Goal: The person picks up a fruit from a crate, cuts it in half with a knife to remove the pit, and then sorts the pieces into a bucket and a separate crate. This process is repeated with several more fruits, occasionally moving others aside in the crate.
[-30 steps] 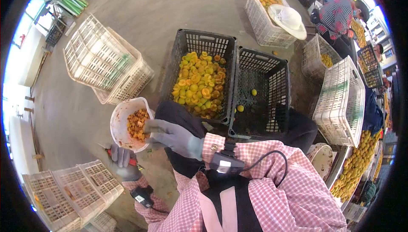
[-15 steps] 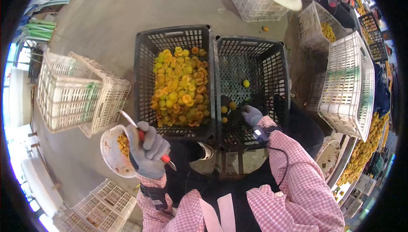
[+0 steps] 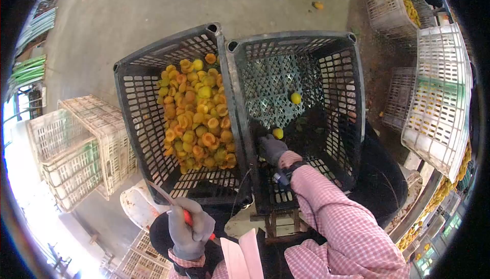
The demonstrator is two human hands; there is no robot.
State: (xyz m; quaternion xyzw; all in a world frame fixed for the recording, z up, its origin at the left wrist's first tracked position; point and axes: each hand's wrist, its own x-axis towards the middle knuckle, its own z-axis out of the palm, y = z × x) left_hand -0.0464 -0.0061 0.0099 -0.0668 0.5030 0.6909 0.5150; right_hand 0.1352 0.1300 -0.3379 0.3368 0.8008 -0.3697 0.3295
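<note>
- Your left hand (image 3: 191,228) is clenched round the red-handled knife (image 3: 164,195), low by your lap. Its long axis runs diagonally, with the blade pointing up-left over the white bucket (image 3: 133,206). If you lean forward, the bare blade could nick your leg
- Your right hand (image 3: 272,148) is inside the black crate (image 3: 352,75), fingertips at a yellow fruit (image 3: 277,133). I cannot tell whether it grips, and the round fruit could roll away
- A second fruit (image 3: 295,98) lies farther back

Your fruit (image 3: 277,133): small, round, yellow, whole, lying at frame ctr. Your knife (image 3: 166,197): red handle, blade angled up-left, lower left.
</note>
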